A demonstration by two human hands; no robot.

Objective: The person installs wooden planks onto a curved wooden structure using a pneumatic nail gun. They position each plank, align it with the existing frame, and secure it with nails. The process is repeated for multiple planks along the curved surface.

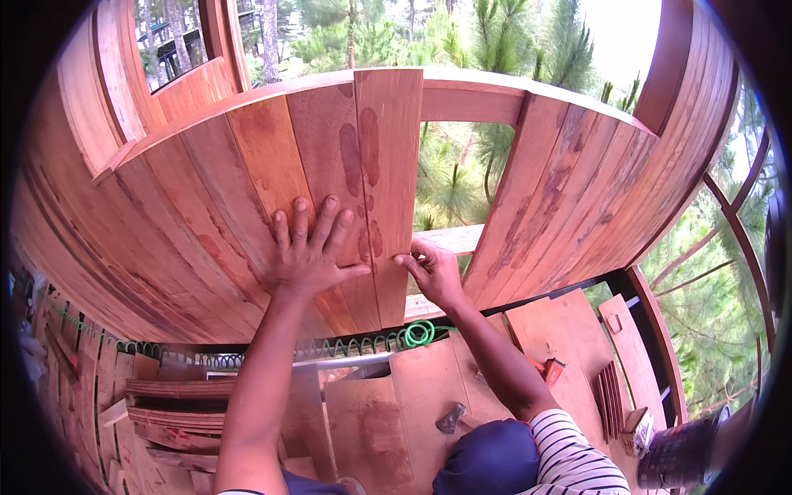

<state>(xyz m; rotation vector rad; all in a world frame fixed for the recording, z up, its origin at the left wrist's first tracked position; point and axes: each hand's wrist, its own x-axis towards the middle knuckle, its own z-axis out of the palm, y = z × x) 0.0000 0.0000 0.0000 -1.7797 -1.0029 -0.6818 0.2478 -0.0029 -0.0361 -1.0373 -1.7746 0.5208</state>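
A curved wall of reddish wooden planks [190, 239] fills the middle, with an upright gap at right of centre showing trees. My left hand [309, 252] lies open against the planks, fingers spread upward. My right hand [433, 272] holds the edge of the plank [386, 157] bordering that gap, thumb on its face and fingers curled round the side. This plank rises slightly above its neighbours and has dark damp-looking patches.
Below lie loose boards [363, 437], stacked slats [173, 412], a hammer [450, 417], an orange tool [551, 371] and a coiled green hose [419, 334]. A dark cylindrical container [676, 450] stands lower right. Curved framing [734, 223] is at the right, with pines beyond.
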